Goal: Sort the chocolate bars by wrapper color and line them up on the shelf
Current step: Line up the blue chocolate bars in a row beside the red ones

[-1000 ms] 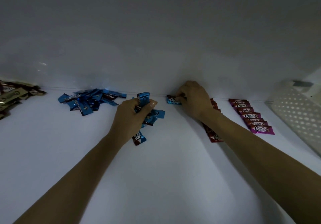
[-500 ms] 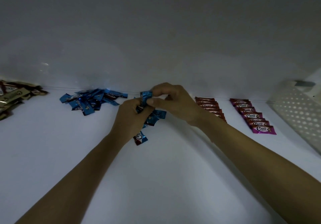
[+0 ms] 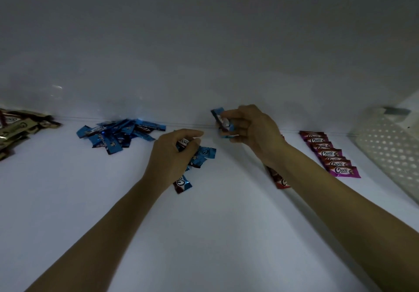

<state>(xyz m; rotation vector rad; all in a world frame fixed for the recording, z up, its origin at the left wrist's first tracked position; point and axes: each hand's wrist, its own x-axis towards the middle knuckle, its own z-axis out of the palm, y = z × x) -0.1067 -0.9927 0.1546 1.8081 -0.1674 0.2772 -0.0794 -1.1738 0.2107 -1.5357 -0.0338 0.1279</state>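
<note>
The head view shows a dim white shelf [image 3: 204,235]. A loose pile of blue bars [image 3: 118,136] lies at the back of it, close to the back wall.

Just to the right of this pile is the left hand [image 3: 174,153]. Its fingers are curled round a bunch of blue bars [image 3: 205,153], and some ends stick out past the fingers. One more blue bar [image 3: 182,184] shows under this hand; I cannot tell if it lies on the shelf or hangs from the bunch.

Farther right of the pile, the right hand [image 3: 254,130] pinches a single blue bar [image 3: 223,121] between thumb and fingers, close to the back wall.

Beyond that, right of the pile, lies a row of red bars [image 3: 280,181], mostly hidden by the right forearm. Next comes a row of purple bars [image 3: 331,155], which overlap one another in a line from the wall toward the person. Farthest right from the pile stands a white basket [image 3: 390,151] with holes.

Left of the pile, well apart from it, is a heap of gold-brown bars [image 3: 15,128] at the edge of the view.
</note>
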